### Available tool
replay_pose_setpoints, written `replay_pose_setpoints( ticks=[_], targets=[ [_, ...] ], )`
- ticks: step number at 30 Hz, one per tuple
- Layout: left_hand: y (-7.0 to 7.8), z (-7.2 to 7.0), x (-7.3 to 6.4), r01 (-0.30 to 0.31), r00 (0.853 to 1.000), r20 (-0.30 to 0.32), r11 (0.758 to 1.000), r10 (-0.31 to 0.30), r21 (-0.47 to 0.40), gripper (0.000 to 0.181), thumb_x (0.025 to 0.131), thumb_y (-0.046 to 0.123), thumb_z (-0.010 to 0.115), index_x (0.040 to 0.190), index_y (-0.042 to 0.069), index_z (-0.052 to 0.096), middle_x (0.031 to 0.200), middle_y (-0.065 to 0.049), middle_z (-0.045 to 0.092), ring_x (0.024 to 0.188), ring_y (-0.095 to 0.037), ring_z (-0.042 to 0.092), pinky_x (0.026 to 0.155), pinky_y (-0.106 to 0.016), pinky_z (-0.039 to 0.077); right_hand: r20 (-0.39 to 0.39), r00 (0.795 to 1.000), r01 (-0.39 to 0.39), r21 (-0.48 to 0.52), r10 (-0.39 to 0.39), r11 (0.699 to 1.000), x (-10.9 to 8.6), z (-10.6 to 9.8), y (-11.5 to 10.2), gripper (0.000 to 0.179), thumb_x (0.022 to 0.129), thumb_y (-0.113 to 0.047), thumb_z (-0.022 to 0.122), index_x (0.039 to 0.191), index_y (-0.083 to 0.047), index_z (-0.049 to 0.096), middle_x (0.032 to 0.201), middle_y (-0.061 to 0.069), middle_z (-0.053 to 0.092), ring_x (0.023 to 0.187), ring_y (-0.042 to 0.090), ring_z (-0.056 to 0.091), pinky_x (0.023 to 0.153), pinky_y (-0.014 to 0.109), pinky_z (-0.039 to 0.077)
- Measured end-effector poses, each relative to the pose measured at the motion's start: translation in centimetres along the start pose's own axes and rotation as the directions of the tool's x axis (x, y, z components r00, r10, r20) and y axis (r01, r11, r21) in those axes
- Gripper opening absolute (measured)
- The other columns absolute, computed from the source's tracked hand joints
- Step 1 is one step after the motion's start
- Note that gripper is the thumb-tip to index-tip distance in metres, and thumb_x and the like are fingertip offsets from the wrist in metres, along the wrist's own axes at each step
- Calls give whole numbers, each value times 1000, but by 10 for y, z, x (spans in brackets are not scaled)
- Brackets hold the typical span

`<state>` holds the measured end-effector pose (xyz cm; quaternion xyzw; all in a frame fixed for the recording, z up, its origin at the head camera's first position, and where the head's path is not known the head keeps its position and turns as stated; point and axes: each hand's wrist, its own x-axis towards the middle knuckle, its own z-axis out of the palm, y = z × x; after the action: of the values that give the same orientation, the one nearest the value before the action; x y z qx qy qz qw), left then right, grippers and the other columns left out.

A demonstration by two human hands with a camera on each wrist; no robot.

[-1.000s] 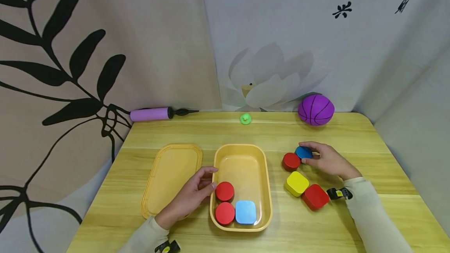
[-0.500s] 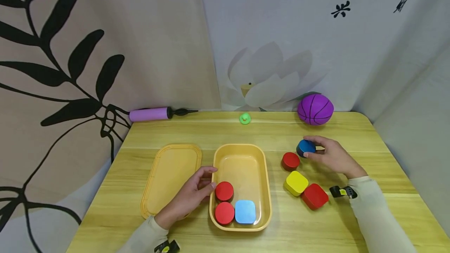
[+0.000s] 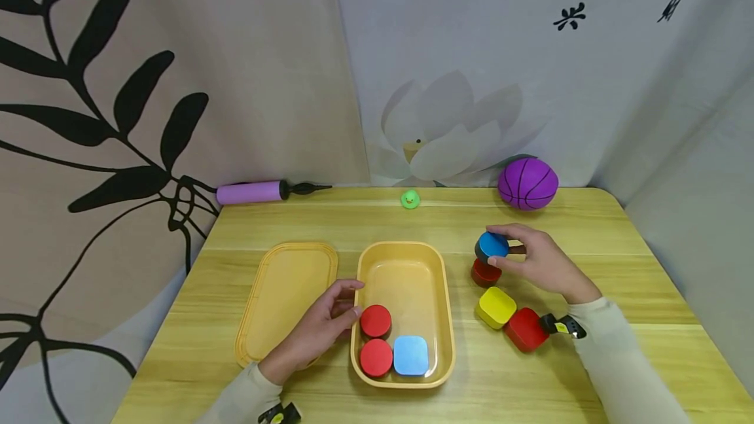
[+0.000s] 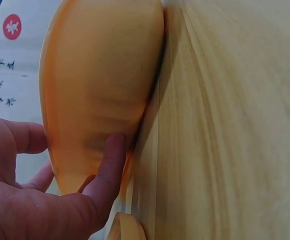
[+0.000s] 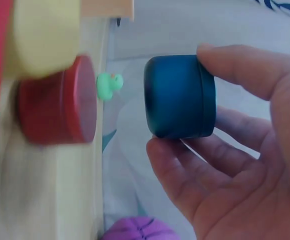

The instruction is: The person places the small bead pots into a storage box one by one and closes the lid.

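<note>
Right hand (image 3: pixel 543 262): blue cylinder (image 5: pixel 179 97), gap above tabletop (image 3: pixel 501 385).

A round blue canister (image 3: pixel 491 245), brighter on its flat top than on its darker side, was held clear of the tabletop (image 3: pixel 595 234), nearly upright, between the thumb and fingertips of the right hand (image 3: pixel 538 260); a fine seam circled it just below the top. To its left, a yellow box (image 3: pixel 403 280), oblong with rounded corners, stood open-topped on the tabletop, long sides front to back, its left side touched by the left hand (image 3: pixel 315 329).
</note>
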<state>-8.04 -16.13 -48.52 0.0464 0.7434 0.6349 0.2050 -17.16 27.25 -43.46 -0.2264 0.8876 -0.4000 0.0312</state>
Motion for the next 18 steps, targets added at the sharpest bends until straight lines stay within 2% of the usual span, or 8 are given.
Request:
replay_pose_setpoints(
  ticks=[7, 14, 18],
  targets=[
    [0, 0, 0, 3, 1000, -5, 1000, -3, 3, 46, 109, 18, 60, 153, 14, 46, 146, -22, 52, 121, -28, 61, 89, -42, 61, 14, 997, 82, -14, -82, 997, 7, 13, -24, 55, 96, -21, 81, 144, -4, 61, 141, 16, 66, 119, 33, 68, 95, 51, 61],
    [1, 0, 0, 2, 1000, -1, 1000, -2, 10, 46, 109, 18, 60, 153, 14, 46, 145, -22, 53, 121, -29, 62, 89, -42, 61, 50, 990, 132, -62, -129, 989, 10, 28, -46, 57, 95, -31, 83, 145, -11, 63, 141, 6, 67, 119, 24, 67, 95, 41, 62],
    [1, 0, -1, -1, 1000, 2, 1000, 1, 9, 46, 109, 17, 59, 154, 14, 46, 145, -22, 52, 122, -29, 61, 89, -42, 61, 87, 982, 169, -36, -166, 985, 10, 39, -53, 58, 95, -33, 82, 145, -12, 63, 139, 5, 67, 115, 20, 68, 92, 41, 63]
  ],
)
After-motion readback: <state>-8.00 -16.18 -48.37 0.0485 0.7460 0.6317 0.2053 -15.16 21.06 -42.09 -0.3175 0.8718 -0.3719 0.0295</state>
